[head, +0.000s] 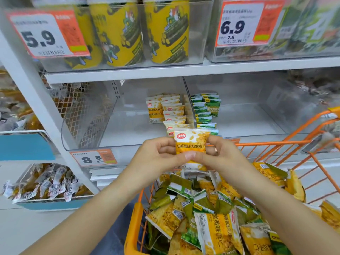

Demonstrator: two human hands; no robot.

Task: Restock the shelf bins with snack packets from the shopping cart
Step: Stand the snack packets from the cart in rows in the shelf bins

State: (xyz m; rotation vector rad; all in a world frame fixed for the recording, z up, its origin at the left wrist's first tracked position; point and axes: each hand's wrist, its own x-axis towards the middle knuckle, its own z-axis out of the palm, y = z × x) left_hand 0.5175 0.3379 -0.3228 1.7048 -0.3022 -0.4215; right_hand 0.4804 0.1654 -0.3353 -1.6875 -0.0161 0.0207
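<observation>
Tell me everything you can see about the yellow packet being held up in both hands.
The yellow packet is a small glossy pouch, plastic by its look, printed CRAB ROE FLAVORED with a red oval logo at its upper left. It is sealed, upright, face to the camera. The left hand and right hand pinch its sides. It hangs above the orange cart, before the shelf bin's row of matching packets.

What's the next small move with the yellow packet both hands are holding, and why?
Probably carry the yellow packet forward and set it at the front of the yellow row in the left bin. Left hand and right hand pinch it upright, label facing out, just in front of that row; the green row sits beyond the divider, and the cart still holds many more.
</observation>
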